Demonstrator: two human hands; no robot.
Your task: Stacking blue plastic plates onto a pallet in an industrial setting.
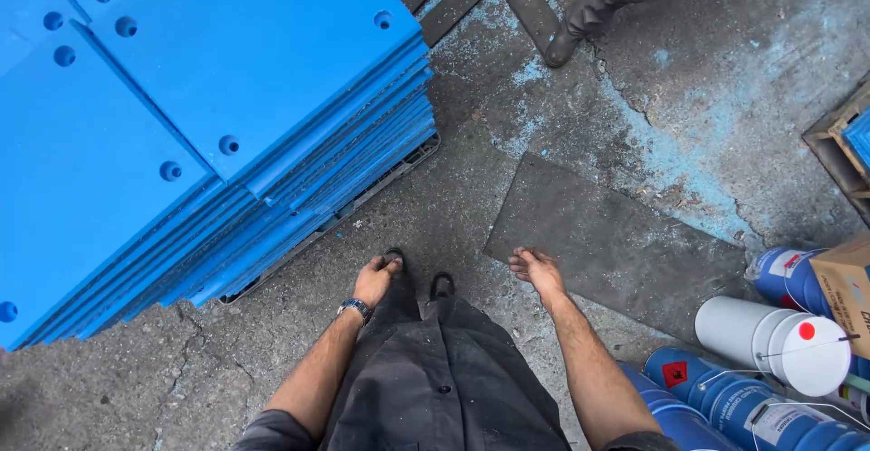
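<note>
two hands free, nothing held: left hand loosely curled, right hand relaxed and half open, both hanging over cracked concrete floor. nearest work item: stack of blue panels on a pallet, just left-front of left hand. probably rigid, heavy, smooth-faced, likely slippery. best hold judged at a corner edge, not the bolt holes. blue drums lying at right.

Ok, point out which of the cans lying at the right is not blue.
The white can, lying on its side with a red dot on its lid, between the blue cans. It lies off to the side of the empty right hand.
</note>
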